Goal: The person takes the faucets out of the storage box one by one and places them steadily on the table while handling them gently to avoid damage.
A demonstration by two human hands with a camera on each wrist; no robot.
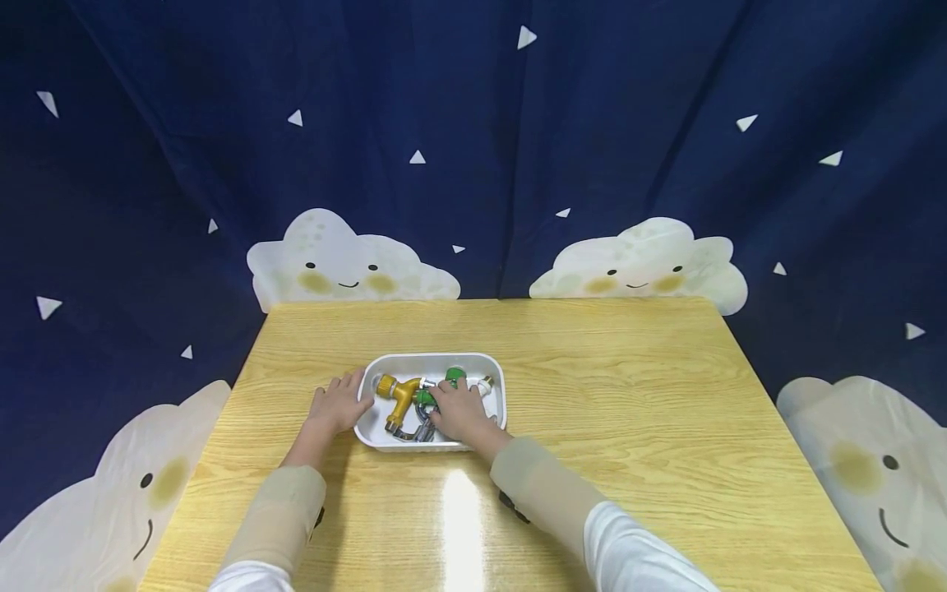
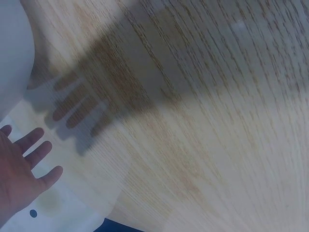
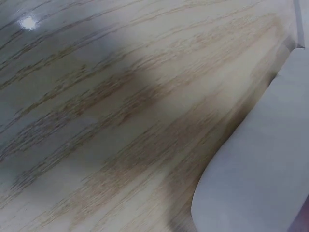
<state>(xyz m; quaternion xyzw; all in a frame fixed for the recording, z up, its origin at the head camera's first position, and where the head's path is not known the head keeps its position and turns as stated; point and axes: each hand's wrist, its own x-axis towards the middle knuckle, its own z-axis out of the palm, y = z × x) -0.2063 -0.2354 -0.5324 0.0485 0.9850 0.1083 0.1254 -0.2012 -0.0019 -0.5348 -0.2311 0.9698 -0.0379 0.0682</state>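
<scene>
Both the left hand (image 1: 339, 406) and the right hand (image 1: 460, 411) are bare, each with slim fingers. Past each wrist sits a smooth, pale beige cuff, the left cuff (image 1: 294, 487) and the right cuff (image 1: 524, 467) matching in colour, each ending in a rounded edge. Higher up come white sleeves (image 1: 639, 547) of soft cloth, the right one creased with folds. A small black piece (image 1: 513, 506) shows at the underside of the right cuff, its details too small to tell.
</scene>
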